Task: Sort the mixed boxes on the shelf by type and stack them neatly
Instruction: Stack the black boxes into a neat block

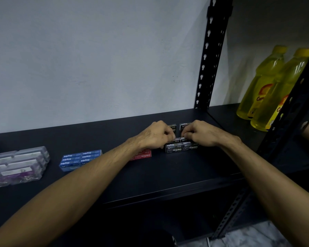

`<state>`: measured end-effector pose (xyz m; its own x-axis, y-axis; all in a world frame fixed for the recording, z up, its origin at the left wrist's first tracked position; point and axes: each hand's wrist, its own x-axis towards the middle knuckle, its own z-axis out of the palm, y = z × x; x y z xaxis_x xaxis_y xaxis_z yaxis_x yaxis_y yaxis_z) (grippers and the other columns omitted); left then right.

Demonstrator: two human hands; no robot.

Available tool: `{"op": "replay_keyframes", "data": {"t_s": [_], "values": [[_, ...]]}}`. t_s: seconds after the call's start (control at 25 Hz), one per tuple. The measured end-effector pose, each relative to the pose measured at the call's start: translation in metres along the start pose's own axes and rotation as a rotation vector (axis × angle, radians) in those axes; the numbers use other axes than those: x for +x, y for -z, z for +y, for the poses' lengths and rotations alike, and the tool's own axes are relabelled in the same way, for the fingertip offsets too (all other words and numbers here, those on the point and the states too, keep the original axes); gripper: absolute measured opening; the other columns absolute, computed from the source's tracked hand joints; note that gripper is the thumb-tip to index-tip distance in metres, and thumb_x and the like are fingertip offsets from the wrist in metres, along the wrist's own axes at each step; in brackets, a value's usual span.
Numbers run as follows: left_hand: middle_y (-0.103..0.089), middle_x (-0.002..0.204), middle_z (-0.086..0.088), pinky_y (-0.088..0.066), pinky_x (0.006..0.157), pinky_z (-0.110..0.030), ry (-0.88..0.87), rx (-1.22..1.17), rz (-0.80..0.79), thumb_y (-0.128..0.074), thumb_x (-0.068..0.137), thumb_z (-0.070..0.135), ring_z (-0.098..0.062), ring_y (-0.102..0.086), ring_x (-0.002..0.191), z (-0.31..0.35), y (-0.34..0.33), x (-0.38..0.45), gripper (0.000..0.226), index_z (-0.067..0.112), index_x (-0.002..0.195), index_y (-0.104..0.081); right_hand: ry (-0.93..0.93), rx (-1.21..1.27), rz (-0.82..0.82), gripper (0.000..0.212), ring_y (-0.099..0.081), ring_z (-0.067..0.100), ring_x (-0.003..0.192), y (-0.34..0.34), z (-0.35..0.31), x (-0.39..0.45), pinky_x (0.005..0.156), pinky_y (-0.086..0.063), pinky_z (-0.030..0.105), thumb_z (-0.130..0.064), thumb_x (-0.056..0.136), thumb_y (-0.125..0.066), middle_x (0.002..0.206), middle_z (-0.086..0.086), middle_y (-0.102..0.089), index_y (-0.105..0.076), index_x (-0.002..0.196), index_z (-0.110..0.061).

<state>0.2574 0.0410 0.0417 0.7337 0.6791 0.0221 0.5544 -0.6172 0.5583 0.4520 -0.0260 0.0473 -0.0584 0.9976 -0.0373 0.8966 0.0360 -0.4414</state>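
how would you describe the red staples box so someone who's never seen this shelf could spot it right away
Start at the dark shelf and find the blue staples boxes left of the middle. Look just right of them, under the left hand: the red staples box lies there, partly hidden by the wrist. It is the only red one, between the blue boxes and the black staples boxes.

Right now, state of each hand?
Left hand: fingers curled, pinching a black staples box.
Right hand: fingers curled, pinching the neighbouring black box.
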Motion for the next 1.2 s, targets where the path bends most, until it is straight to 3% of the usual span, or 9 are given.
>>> {"op": "replay_keyframes", "data": {"t_s": [0.44,0.6,0.68,0.84,0.96,1.2], "values": [[-0.064,0.054,0.023,-0.042,0.048,-0.01,-0.01,-0.02,0.011,-0.06,0.095,0.028,-0.001,-0.062,0.048,0.001,-0.004,-0.008,0.017,0.023,0.095,-0.075,-0.006,-0.015,-0.005,0.022,-0.058,-0.006,0.077,-0.003,-0.001,-0.007,0.062,-0.037,0.013,-0.024,0.097,-0.053,0.082,-0.022,-0.063,-0.072,0.092,-0.033],[-0.07,0.065,-0.001,-0.044,0.053,-0.018,0.013,-0.025,0.005,-0.057,0.09,0.057,-0.004,-0.065,0.054,-0.002,-0.006,-0.008,0.029,0.033,0.083,-0.072,-0.032,0.074,-0.049,0.024,-0.06,-0.001,0.093,-0.002,-0.001,-0.012,0.076,-0.044,0.021,-0.032,0.088,-0.058,0.1,-0.02,-0.066,-0.07,0.109,-0.035],[-0.071,0.077,0.002,-0.044,0.054,-0.016,0.023,-0.005,-0.018,-0.062,0.08,0.066,-0.002,-0.065,0.06,-0.002,-0.006,-0.009,0.036,0.034,0.093,-0.072,-0.046,0.115,-0.123,0.041,-0.061,0.002,0.096,0.0,-0.002,-0.018,0.081,-0.047,0.027,-0.036,0.076,-0.064,0.107,-0.018,-0.065,-0.065,0.116,-0.038],[-0.068,0.088,0.009,-0.045,0.06,-0.019,-0.017,0.126,-0.036,-0.077,0.073,0.052,-0.003,-0.062,0.073,0.002,-0.008,-0.01,0.041,0.028,0.106,-0.069,-0.013,0.004,-0.122,0.035,-0.063,0.007,0.073,-0.004,-0.002,-0.02,0.062,-0.046,0.023,-0.019,0.073,-0.071,0.088,-0.008,-0.067,-0.064,0.102,-0.037],[-0.069,0.087,0.007,-0.05,0.064,-0.023,-0.018,0.154,-0.025,-0.078,0.078,0.037,-0.008,-0.064,0.076,0.004,-0.01,-0.011,0.028,0.025,0.102,-0.07,0.01,-0.042,-0.082,0.033,-0.063,0.006,0.071,-0.007,-0.003,-0.019,0.059,-0.046,0.021,-0.01,0.079,-0.068,0.087,-0.008,-0.067,-0.067,0.103,-0.033],[-0.07,0.084,0.005,-0.053,0.065,-0.027,-0.025,0.176,-0.012,-0.077,0.078,0.034,-0.01,-0.065,0.075,0.004,-0.007,-0.014,0.021,0.025,0.096,-0.07,0.029,-0.054,-0.095,0.034,-0.064,0.006,0.073,-0.008,-0.007,-0.016,0.061,-0.051,0.023,-0.009,0.082,-0.067,0.09,-0.007,-0.068,-0.068,0.107,-0.032]]}}
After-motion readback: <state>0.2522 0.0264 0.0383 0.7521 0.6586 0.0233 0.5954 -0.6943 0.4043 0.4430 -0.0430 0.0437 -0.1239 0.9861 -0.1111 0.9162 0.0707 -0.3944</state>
